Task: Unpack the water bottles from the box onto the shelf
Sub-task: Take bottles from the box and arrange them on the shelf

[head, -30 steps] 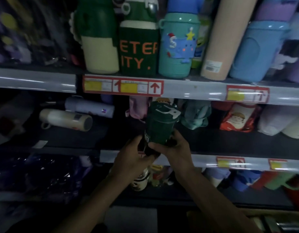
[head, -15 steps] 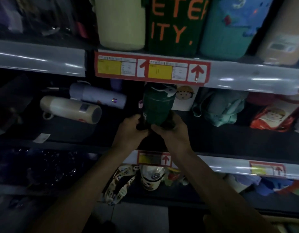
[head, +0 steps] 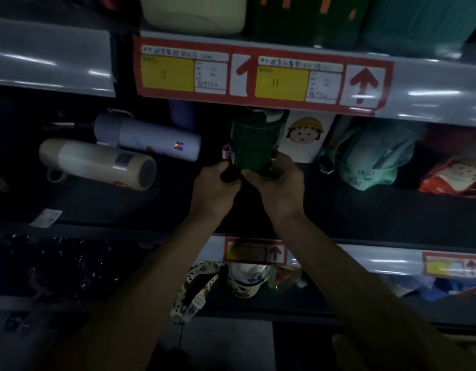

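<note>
A dark green water bottle [head: 254, 145] stands upright on the dark middle shelf [head: 365, 210], its lid partly hidden behind the price strip above. My left hand [head: 214, 187] grips its base from the left. My right hand [head: 278, 183] grips the base from the right. The box is out of sight apart from a dim cardboard edge at the bottom right.
A cream bottle [head: 97, 164] and a lilac bottle [head: 148, 137] lie on their sides to the left. A cartoon-face card [head: 306, 135] and a teal pouch [head: 370, 156] sit to the right. Red price labels [head: 261, 76] line the shelf edge above; more goods fill the shelf below.
Both hands have carried the green bottle forward and up from the shelf's front edge to deeper in, under the upper price strip. The camera has moved closer.
</note>
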Demonstrator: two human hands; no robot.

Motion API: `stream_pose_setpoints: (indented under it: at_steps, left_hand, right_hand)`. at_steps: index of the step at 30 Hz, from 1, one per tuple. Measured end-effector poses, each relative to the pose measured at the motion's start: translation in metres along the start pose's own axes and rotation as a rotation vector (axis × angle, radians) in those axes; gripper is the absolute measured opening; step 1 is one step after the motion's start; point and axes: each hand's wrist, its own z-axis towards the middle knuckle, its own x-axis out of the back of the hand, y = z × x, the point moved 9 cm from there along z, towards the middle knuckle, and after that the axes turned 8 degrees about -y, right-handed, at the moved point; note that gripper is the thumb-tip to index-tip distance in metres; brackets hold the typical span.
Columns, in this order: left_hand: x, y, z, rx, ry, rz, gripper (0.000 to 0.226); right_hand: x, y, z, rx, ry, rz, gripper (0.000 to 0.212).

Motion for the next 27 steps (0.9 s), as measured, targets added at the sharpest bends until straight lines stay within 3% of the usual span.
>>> stream_pose_setpoints:
  at_steps: [9, 13, 20, 25, 27]
  left_hand:
    - [-0.004, -0.002, 0.003, 0.088, -0.019, 0.056, 0.005]
    - [-0.002, 0.011, -0.004, 0.118, -0.057, 0.055, 0.037]
    - [0.0, 0.023, -0.027, 0.13, -0.113, 0.019, 0.066]
    - [-0.002, 0.033, -0.051, 0.092, -0.182, 0.176, 0.085]
    - [-0.006, 0.04, -0.064, 0.086, -0.219, 0.3, 0.089]
  right_hand:
    - [-0.001, -0.001, -0.004, -0.018, 0.052, -0.141, 0.053]
    - [0.004, 0.004, -0.009, -0.079, 0.032, -0.126, 0.053]
    - [0.029, 0.006, -0.031, -0.09, -0.056, -0.165, 0.057]
    - [0.055, -0.004, -0.057, -0.044, -0.122, -0.17, 0.066]
    - [0.066, -0.007, -0.069, -0.051, -0.144, -0.206, 0.081]
